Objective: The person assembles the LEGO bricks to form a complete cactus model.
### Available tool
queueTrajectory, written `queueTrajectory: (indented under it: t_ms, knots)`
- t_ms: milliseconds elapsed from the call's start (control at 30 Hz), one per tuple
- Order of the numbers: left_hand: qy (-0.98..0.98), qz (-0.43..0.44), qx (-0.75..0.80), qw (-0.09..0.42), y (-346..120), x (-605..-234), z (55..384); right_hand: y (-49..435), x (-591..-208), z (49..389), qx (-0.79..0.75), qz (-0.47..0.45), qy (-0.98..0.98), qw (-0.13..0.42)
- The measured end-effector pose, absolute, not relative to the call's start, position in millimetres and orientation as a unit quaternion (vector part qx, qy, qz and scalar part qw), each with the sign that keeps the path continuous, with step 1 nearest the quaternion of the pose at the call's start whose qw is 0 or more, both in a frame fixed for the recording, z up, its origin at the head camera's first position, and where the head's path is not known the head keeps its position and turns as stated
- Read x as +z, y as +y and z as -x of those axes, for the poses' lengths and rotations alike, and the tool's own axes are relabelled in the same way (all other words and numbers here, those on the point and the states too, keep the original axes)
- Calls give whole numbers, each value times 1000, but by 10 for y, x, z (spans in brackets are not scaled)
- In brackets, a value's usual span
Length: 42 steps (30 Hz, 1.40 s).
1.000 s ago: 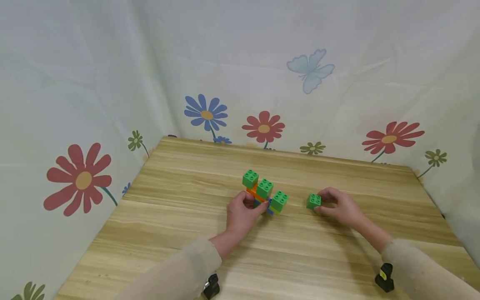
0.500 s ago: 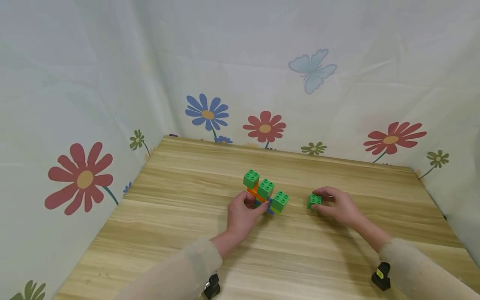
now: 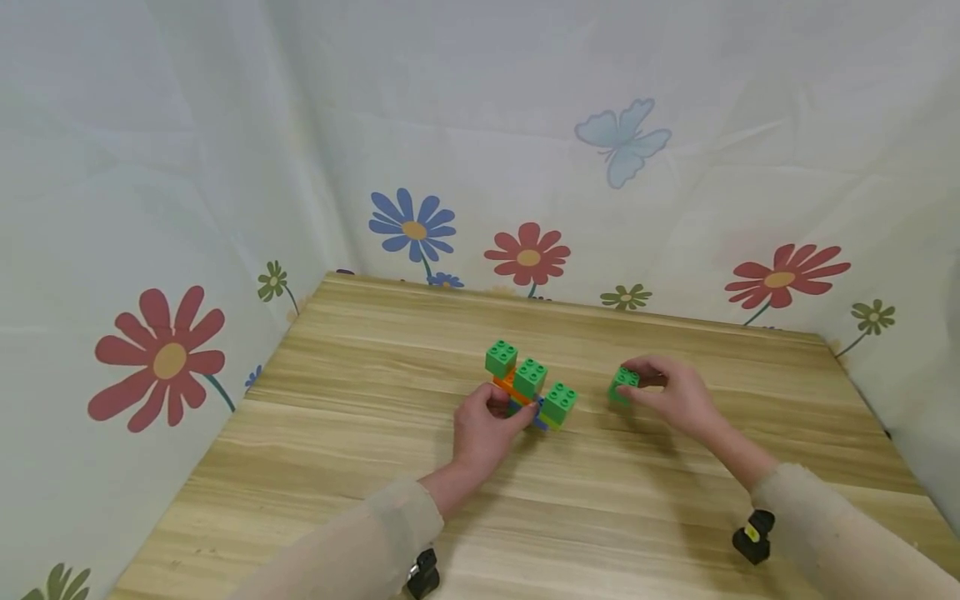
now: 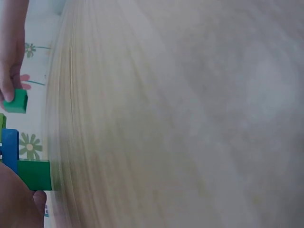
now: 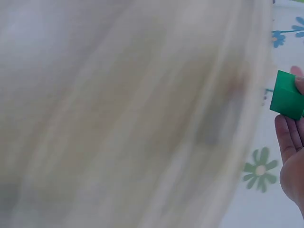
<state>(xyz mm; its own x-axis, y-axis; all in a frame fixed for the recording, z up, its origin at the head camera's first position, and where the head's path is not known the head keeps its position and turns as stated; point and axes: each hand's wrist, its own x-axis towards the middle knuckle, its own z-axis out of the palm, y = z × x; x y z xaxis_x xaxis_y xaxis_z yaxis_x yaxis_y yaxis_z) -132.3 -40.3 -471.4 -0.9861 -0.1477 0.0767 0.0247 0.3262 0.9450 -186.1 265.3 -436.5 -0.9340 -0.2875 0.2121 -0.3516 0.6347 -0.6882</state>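
Observation:
My left hand (image 3: 480, 429) grips a stepped toy brick build (image 3: 529, 379) near the middle of the table. Three green studded bricks top it, with orange, blue and lime pieces beneath, partly covered by my fingers. In the left wrist view, a blue brick (image 4: 10, 148) and a green brick (image 4: 35, 175) of the build show beside that hand. To the right of the build, my right hand (image 3: 681, 396) pinches a loose green building brick (image 3: 622, 387) between thumb and fingers. Both wrist views show this loose brick (image 5: 287, 97) held up off the tabletop.
The wood-grain table (image 3: 360, 383) runs back to a pale curtain (image 3: 480, 125) printed with flowers and a butterfly. Curtain also closes in the left and right sides. A small black device (image 3: 753, 537) hangs at the right wrist, another device (image 3: 423, 575) at the left.
My right fingers have closed on the loose green brick and raised it, shifting slightly away from me. The left hand and its brick build have stayed in place.

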Motion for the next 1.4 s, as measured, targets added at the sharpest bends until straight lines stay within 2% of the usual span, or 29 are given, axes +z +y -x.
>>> queueTrajectory:
  t_ms: [300,667,1033,1400]
  knots:
    - [-808,-40,-583,75,-402,-4720,1328,2348,-3974,1883,390,-178,-902,51]
    - [-809,-38,-582,75,-408,-4745,1336,1918,-3616,1892,429,-230,-872,53]
    - [-810,-36,-580,80,-409,-4724,1338,1565,-3517,1916,422,-286,-858,61]
    - [-810,-34,-579,83,-407,-4745,1338,1465,-3571,1898,411,-302,-858,62]
